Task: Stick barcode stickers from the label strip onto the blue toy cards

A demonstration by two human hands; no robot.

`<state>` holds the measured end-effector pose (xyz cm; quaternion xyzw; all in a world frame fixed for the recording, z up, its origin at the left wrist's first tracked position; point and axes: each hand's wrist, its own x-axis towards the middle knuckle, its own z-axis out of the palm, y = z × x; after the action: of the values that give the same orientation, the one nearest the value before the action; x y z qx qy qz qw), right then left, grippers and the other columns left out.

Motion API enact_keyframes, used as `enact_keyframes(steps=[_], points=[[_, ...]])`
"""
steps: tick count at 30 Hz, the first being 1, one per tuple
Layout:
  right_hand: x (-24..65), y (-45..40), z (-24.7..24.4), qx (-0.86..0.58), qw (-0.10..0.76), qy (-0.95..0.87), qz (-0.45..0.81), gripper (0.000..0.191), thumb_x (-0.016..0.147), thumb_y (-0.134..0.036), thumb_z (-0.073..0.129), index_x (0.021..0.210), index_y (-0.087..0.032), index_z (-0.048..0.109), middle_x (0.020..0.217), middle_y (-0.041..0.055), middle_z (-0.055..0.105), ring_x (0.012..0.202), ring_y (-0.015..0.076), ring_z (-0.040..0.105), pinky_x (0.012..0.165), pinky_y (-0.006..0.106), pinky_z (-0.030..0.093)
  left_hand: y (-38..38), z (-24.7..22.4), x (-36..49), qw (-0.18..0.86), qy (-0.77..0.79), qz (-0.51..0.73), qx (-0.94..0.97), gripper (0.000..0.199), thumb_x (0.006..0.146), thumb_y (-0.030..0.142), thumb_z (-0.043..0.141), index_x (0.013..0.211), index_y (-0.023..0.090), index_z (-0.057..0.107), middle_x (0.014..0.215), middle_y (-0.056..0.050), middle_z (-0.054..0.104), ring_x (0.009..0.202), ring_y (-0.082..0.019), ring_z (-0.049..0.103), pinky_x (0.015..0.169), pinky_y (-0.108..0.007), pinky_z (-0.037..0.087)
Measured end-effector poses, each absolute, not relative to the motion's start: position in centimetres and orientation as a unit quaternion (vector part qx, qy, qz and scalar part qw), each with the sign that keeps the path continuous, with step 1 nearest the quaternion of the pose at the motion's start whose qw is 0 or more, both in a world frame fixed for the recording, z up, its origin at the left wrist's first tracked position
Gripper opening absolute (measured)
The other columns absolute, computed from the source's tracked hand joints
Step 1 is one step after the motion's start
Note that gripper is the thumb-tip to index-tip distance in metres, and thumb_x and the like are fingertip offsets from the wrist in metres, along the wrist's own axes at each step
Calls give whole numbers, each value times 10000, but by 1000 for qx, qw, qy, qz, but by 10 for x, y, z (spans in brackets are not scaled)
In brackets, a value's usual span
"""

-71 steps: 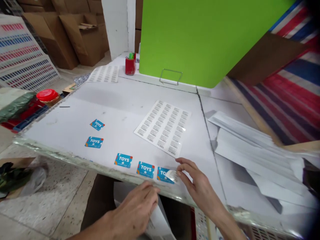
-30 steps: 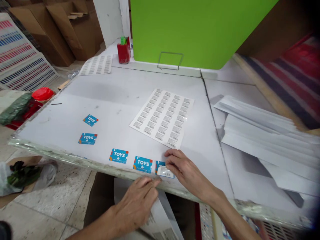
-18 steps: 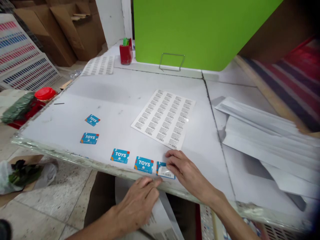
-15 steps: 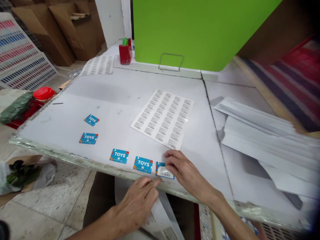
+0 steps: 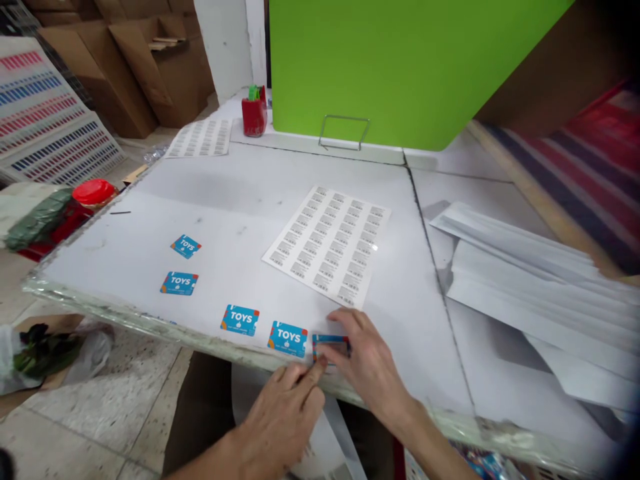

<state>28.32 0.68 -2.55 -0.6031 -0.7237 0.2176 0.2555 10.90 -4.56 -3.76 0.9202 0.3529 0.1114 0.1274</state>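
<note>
A row of blue cards printed TOYS lies along the table's front edge. The rightmost gift card (image 5: 317,341) is partly under my fingers, with a barcode sticker (image 5: 341,347) across it, now shaded and half hidden by my thumb. My right hand (image 5: 373,367) is curled over this card, thumb lying on the sticker and fingers bent at its far edge. From the near side, my left hand (image 5: 285,417) presses its index fingertip on the card's lower left corner, other fingers folded. Beside it lie another TOYS card (image 5: 288,339) and a further one (image 5: 240,320).
A barcode label sheet (image 5: 325,243) lies beyond my hands, another sheet (image 5: 200,139) at the back left. White envelopes (image 5: 525,287) are piled at right. A red holder (image 5: 255,115) stands by a green panel (image 5: 390,67). Two cards (image 5: 179,283) lie further left.
My right thumb has come down onto the sticker, and the right hand has moved nearer. My left index fingertip now reaches the card's corner. The view has shifted slightly.
</note>
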Motion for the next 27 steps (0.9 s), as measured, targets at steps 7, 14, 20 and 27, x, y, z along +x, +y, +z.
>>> enact_keyframes(steps=[7,14,20,27], points=[[290,0,-38,-631,252,-720,138,191,853,-268,482,1026,-190,507,1012,88,517,926,233,499,782,402,451,-47,-47,110,139,367,117,912,232,676,-15,492,841,142,531,1308,-95,464,970,-244,483,825,-343,404],[307,-22,-22,-665,276,-684,119,244,896,-283,360,1068,-190,506,1027,96,527,930,220,529,788,379,461,-43,-29,106,207,373,121,897,329,676,-8,455,963,139,521,1243,-107,521,991,-240,513,847,-342,437],[298,-50,-5,-624,283,-695,217,183,889,-330,425,992,-233,541,935,40,587,861,169,579,719,268,491,-36,20,76,303,448,230,809,259,874,104,318,1087,193,437,1050,-57,589,1008,-153,533,885,-226,423],[300,-39,-21,-662,234,-690,175,197,866,-302,450,1023,-206,522,961,78,568,887,218,565,770,383,485,-47,10,73,386,418,242,786,258,872,139,322,1075,218,460,995,-38,618,916,-153,574,821,-204,440]])
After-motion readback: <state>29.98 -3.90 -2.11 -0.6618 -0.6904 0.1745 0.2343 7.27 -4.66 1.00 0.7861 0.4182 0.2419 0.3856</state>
